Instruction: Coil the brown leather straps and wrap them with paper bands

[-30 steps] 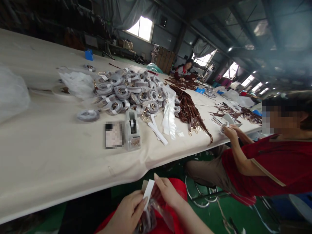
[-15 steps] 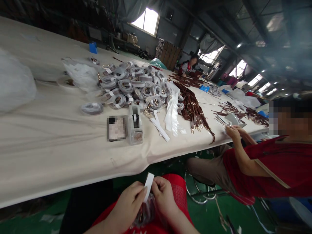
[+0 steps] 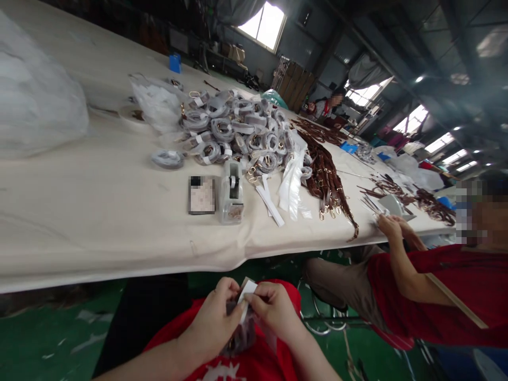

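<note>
Over my lap, a white paper strip (image 3: 248,288) lies against a coiled strap (image 3: 241,337) wrapped in clear plastic. My left hand (image 3: 214,317) is closed around the coil's side, its thumb pressing on the strip. From the other side, the thumb and fingertips of my right hand (image 3: 278,309) pinch the strip near its upper part. Most of the coil is hidden behind my hands. Just beyond them on the table stand a tape dispenser (image 3: 231,196) and several loose white strips (image 3: 272,206).
A pile of plastic-wrapped coiled straps (image 3: 238,127) covers the table's (image 3: 119,227) middle, with brown straps (image 3: 323,174) and clear bags (image 3: 291,180) beside it. A plastic bag (image 3: 35,95) lies left. On my right a co-worker in red (image 3: 420,286) handles thin pieces.
My right thumb has come onto the white strip, which stuck up free before and now sits lower, partly covered by fingers. The camera has turned slightly left.
</note>
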`<move>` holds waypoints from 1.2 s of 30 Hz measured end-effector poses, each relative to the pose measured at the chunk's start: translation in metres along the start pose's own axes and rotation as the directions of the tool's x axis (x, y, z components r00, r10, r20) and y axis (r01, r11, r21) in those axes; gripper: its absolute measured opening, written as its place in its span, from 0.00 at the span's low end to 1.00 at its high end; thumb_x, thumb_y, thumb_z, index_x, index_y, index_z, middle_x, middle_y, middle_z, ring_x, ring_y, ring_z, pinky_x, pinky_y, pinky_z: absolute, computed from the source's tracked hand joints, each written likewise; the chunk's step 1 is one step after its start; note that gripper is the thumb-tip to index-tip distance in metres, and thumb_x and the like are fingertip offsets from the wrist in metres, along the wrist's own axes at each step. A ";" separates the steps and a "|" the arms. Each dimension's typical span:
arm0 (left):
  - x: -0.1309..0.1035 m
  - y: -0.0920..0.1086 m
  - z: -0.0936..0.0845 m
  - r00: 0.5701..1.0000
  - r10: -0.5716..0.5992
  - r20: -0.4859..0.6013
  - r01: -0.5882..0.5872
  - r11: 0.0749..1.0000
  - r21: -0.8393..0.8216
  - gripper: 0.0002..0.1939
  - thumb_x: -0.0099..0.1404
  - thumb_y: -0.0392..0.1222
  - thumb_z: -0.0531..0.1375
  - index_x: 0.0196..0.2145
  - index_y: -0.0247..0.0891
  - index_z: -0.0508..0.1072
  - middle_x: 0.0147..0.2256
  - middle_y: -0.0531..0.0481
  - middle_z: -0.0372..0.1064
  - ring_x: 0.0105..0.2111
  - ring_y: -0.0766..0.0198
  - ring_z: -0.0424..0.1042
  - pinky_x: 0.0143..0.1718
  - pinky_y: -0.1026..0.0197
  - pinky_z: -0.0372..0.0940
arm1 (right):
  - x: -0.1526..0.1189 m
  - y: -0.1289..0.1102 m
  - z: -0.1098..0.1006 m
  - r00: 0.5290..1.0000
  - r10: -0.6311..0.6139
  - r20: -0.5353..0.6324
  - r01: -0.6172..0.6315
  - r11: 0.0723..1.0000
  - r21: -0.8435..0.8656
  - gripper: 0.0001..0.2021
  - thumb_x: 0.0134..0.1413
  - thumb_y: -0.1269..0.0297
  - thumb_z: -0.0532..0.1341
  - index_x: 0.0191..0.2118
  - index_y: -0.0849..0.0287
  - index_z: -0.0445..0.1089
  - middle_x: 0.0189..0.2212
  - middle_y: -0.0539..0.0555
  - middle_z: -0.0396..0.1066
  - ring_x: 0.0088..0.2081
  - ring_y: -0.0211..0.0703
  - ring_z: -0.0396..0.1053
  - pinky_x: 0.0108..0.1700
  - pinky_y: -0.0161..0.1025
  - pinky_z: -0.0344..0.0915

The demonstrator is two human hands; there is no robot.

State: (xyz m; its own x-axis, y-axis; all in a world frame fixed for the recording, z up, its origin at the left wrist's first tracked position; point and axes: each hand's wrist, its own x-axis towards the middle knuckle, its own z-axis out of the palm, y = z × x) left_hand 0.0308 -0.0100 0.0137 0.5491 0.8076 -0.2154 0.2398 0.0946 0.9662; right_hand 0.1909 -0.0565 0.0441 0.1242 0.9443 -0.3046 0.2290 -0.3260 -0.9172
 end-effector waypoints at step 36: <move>-0.006 0.033 -0.008 0.935 -0.088 0.345 0.049 0.992 0.120 0.10 0.60 0.44 0.54 0.24 0.37 0.67 0.21 0.57 0.55 0.25 0.65 0.57 0.25 0.65 0.51 | 0.025 -0.017 -0.043 0.900 0.153 0.407 -0.095 0.983 -0.160 0.13 0.44 0.56 0.72 0.28 0.62 0.75 0.23 0.47 0.70 0.25 0.34 0.61 0.26 0.30 0.58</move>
State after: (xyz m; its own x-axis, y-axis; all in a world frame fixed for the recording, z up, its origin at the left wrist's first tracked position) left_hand 0.0293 -0.0068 0.0477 0.7680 0.5458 -0.3350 0.3605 0.0639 0.9306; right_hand 0.2310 -0.0294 0.0635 -0.2460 0.8183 -0.5195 0.3675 -0.4172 -0.8312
